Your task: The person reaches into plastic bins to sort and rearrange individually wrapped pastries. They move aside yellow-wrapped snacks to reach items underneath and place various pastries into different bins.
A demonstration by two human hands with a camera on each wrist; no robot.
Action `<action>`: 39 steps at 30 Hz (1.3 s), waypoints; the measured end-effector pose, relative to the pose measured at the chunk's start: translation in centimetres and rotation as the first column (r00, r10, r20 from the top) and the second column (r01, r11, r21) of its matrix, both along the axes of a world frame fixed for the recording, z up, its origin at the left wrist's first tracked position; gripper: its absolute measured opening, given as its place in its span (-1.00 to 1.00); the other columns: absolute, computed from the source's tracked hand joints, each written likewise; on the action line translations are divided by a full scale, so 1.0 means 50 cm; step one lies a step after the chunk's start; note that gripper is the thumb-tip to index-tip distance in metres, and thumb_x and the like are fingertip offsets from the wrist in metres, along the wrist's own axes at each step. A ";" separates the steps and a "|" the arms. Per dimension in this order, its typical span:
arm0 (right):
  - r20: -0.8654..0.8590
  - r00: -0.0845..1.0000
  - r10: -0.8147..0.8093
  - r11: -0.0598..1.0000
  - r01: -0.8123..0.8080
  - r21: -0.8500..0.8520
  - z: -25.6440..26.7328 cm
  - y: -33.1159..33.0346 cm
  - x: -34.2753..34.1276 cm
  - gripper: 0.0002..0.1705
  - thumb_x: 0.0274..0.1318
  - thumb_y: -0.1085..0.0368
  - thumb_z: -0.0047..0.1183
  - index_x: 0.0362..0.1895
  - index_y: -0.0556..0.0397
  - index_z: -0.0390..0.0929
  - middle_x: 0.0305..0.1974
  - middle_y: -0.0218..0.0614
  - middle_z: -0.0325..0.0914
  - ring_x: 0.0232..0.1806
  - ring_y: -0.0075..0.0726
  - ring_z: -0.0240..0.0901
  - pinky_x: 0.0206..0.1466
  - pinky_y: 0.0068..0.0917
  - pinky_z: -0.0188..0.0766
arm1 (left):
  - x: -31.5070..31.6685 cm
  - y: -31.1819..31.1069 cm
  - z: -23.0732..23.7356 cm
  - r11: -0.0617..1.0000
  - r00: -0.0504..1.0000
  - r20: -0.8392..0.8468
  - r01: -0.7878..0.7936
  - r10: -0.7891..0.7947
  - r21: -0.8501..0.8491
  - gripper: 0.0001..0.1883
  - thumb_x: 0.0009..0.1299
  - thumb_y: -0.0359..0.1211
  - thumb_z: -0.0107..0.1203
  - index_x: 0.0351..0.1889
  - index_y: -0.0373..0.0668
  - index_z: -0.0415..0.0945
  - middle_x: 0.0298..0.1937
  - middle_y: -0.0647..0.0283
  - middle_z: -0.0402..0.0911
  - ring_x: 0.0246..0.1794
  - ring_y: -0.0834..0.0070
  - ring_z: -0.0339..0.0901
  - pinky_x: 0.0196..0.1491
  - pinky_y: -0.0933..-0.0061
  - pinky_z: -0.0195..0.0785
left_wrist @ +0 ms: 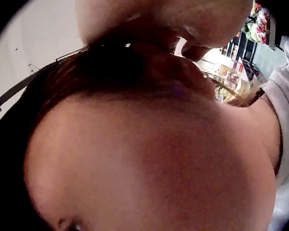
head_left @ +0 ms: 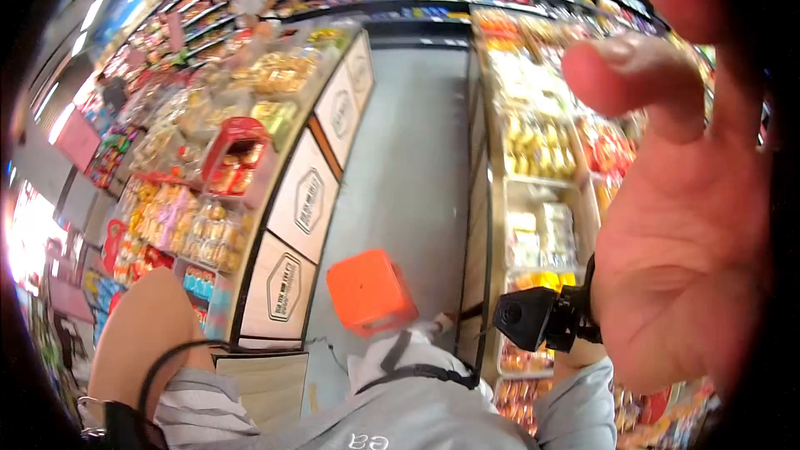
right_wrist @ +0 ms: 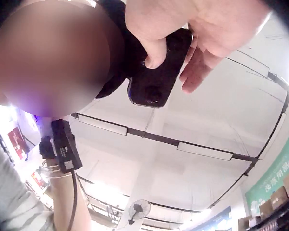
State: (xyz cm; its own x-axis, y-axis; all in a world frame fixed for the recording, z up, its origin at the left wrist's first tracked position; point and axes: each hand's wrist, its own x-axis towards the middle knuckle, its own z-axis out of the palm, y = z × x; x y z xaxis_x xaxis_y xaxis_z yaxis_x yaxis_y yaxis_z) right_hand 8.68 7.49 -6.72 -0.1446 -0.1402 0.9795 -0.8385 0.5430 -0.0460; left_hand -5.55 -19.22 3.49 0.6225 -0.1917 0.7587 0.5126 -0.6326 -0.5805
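Observation:
My right hand [head_left: 683,200] is raised large at the right of the head view, its thumb and one finger stretched out. In the right wrist view its thumb [right_wrist: 156,50] overlaps a black camera [right_wrist: 151,89] worn on the head, with other fingertips [right_wrist: 189,84] showing beside the camera's edge. My left hand [left_wrist: 164,19] is up close to the head in the left wrist view; its fingers are hidden. The left forearm [right_wrist: 70,197], wearing a black wrist camera [right_wrist: 65,147] with a cable, rises towards the head.
An orange stool [head_left: 367,287] stands on the grey aisle floor [head_left: 408,158] in front of me. A display counter [head_left: 287,258] with packaged snacks lines the left, and bins of packets [head_left: 537,150] line the right. Shelves cross the far end, where a person [head_left: 248,4] stands.

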 end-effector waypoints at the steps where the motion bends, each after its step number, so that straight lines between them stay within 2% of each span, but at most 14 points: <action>1: -0.001 1.000 0.026 1.000 -0.026 0.000 0.009 0.008 -0.027 0.21 -0.16 0.08 0.26 0.43 -0.13 -0.36 0.33 -0.01 -0.07 0.29 0.09 0.04 0.11 0.04 0.36 | -0.010 0.004 0.002 1.000 1.000 0.006 -0.022 0.022 0.003 -0.56 0.44 -0.18 -0.21 0.24 -0.08 0.30 0.35 0.23 0.27 0.34 0.45 0.24 0.23 0.30 0.10; 10: -0.104 0.982 0.156 0.977 -0.137 0.165 0.071 -0.055 -0.019 0.18 -0.11 0.37 0.30 0.41 -0.05 -0.36 0.28 -0.09 0.01 0.24 -0.10 0.15 0.10 -0.17 0.40 | 0.140 -0.127 -0.006 0.986 0.988 -0.111 -0.092 0.108 0.141 -0.55 0.50 -0.23 -0.36 0.26 -0.20 0.27 0.37 0.11 0.24 0.31 0.43 0.27 0.13 0.39 0.22; 13: -0.009 0.998 -0.057 0.998 0.057 -0.031 0.040 -0.094 -0.017 -0.19 0.09 0.07 0.07 0.33 0.14 0.04 0.09 0.25 0.28 -0.30 0.12 0.52 -0.15 -0.05 0.52 | 0.058 -0.133 -0.033 0.985 0.992 -0.107 -0.042 0.060 0.165 -0.55 0.52 -0.24 -0.41 0.27 -0.23 0.26 0.38 0.08 0.22 0.31 0.42 0.28 0.10 0.42 0.26; 14: 0.257 0.966 -0.026 0.968 0.088 -0.234 -0.008 -0.097 0.020 -0.46 -0.02 0.40 0.12 0.10 0.28 0.33 -0.16 0.19 0.49 -0.14 0.11 0.52 -0.11 -0.11 0.49 | 0.038 -0.123 -0.037 0.989 0.987 -0.150 0.081 -0.061 0.126 -0.54 0.53 -0.25 -0.43 0.27 -0.25 0.25 0.38 0.06 0.22 0.30 0.42 0.28 0.08 0.43 0.27; 15: 0.445 0.894 -0.056 0.903 0.235 -0.359 -0.053 -0.112 0.048 -0.78 -0.02 0.47 0.04 -0.22 0.29 0.51 -0.30 0.01 0.56 -0.23 -0.03 0.53 -0.17 -0.27 0.45 | -0.021 -0.079 -0.050 0.749 0.741 -0.135 0.625 -0.658 -0.218 -0.53 0.52 -0.36 -0.53 0.28 -0.16 0.29 0.34 0.20 0.32 0.26 0.57 0.33 -0.13 0.58 0.24; 17: 0.686 0.727 -0.035 0.836 0.398 -0.379 -0.183 -0.102 0.088 -0.87 0.02 0.54 -0.10 -0.40 0.22 0.53 -0.36 -0.15 0.56 -0.32 -0.16 0.49 -0.25 -0.33 0.41 | -0.099 -0.085 -0.194 0.978 0.918 0.395 -0.044 -0.041 0.204 -0.68 0.46 -0.41 -0.38 0.07 -0.21 0.34 0.12 0.19 0.39 0.09 0.49 0.38 -0.12 0.52 0.26; 19: 0.836 0.532 -0.136 0.747 0.609 -0.266 -0.355 -0.110 0.139 -0.90 0.00 0.51 -0.05 -0.42 0.16 0.53 -0.42 -0.20 0.51 -0.34 -0.16 0.46 -0.23 -0.36 0.40 | -0.184 -0.007 -0.384 0.798 0.321 0.808 -0.537 0.495 -0.275 -0.82 0.40 -0.47 -0.23 -0.15 -0.27 0.40 -0.10 0.18 0.46 -0.08 0.40 0.43 -0.11 0.46 0.29; 21: 0.923 0.340 -0.180 0.670 0.730 -0.138 -0.534 -0.154 0.206 -0.92 0.03 0.43 0.01 -0.38 0.19 0.51 -0.39 -0.13 0.50 -0.30 -0.04 0.45 -0.19 -0.30 0.39 | -0.186 0.088 -0.572 0.509 0.033 0.527 -0.316 0.850 -0.801 -0.90 0.35 -0.52 -0.08 -0.37 -0.32 0.45 -0.31 0.16 0.53 -0.26 0.32 0.47 -0.10 0.40 0.31; 23: 0.991 0.075 -0.109 0.648 0.762 0.013 -0.665 -0.224 0.289 -0.80 0.09 0.28 -0.01 -0.32 0.16 0.55 -0.31 -0.03 0.53 -0.23 0.05 0.48 -0.15 -0.22 0.42 | -0.108 0.183 -0.743 0.400 0.242 0.418 0.124 0.875 -0.908 -0.92 0.22 -0.59 0.00 -0.41 -0.22 0.46 -0.34 0.21 0.54 -0.28 0.35 0.48 -0.09 0.39 0.34; 25: 0.985 -0.133 0.110 0.609 0.792 0.039 -0.763 -0.302 0.348 -0.73 0.12 0.22 -0.06 -0.30 0.18 0.54 -0.31 0.01 0.56 -0.23 0.13 0.49 -0.14 -0.12 0.40 | 0.033 0.282 -0.860 0.099 0.698 0.355 0.379 0.622 -0.920 -0.86 0.20 -0.60 0.01 -0.35 -0.19 0.50 -0.30 0.22 0.55 -0.25 0.38 0.50 -0.16 0.44 0.37; 26: 0.973 -0.134 0.190 0.570 0.822 0.001 -0.789 -0.340 0.365 -0.77 0.09 0.24 -0.04 -0.31 0.14 0.55 -0.32 0.06 0.54 -0.28 0.14 0.51 -0.24 -0.15 0.42 | 0.116 0.302 -0.872 -0.344 0.804 0.454 0.581 0.383 -0.738 -0.85 0.19 -0.57 0.04 -0.29 -0.19 0.53 -0.30 0.23 0.57 -0.26 0.30 0.52 -0.15 0.37 0.38; 27: 0.962 -0.126 0.243 0.514 0.858 -0.017 -0.838 -0.375 0.366 -0.77 0.10 0.25 -0.05 -0.28 0.13 0.55 -0.35 0.04 0.55 -0.32 0.13 0.51 -0.25 -0.16 0.41 | 0.183 0.334 -0.875 -0.371 0.922 0.346 0.264 -0.174 -0.890 -0.85 0.24 -0.47 0.05 -0.23 -0.22 0.52 -0.27 0.18 0.57 -0.23 0.23 0.54 -0.12 0.28 0.39; 31: 0.954 0.008 0.299 0.237 0.968 -0.082 -0.905 -0.434 0.300 -0.76 0.08 0.25 -0.03 -0.28 0.15 0.55 -0.45 -0.04 0.57 -0.45 0.05 0.48 -0.32 -0.19 0.41 | 0.327 0.351 -0.906 -0.341 0.480 0.078 -0.490 -0.874 -0.802 -0.82 0.27 -0.40 -0.06 -0.22 -0.16 0.52 -0.26 0.10 0.62 -0.26 0.15 0.57 -0.16 0.21 0.40; 39: 0.459 0.744 0.485 -0.484 0.666 -0.568 -1.309 -0.267 0.070 -0.75 0.05 0.23 -0.01 -0.28 0.14 0.58 -0.40 -0.07 0.60 -0.41 0.03 0.50 -0.30 -0.17 0.43 | 0.212 0.540 -1.115 -0.113 -0.023 0.198 -0.758 -0.980 -0.643 -0.78 0.35 -0.29 -0.04 -0.17 -0.21 0.48 -0.27 0.16 0.59 -0.24 0.33 0.54 -0.18 0.33 0.37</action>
